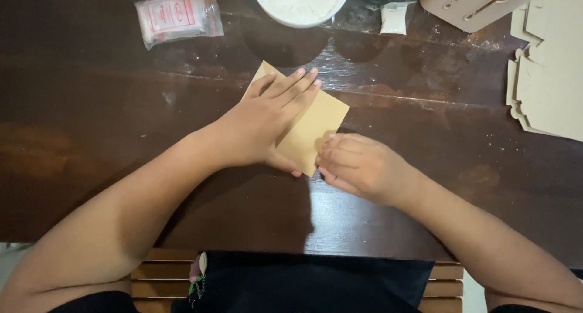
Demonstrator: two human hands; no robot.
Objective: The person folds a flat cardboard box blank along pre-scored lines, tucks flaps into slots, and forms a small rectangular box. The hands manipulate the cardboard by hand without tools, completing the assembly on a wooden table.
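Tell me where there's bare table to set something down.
Bare table stretches left of the left hand, below the plastic bag. Another patch lies right of the right hand, below the cardboard pieces. The far edge is crowded: bowl, sachet, cutout board.

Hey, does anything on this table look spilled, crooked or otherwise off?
Pale smears and specks mark the dark table below the white bowl, like spilled powder. The tan paper lies at a slant under the left hand; the right hand pinches its lower corner.
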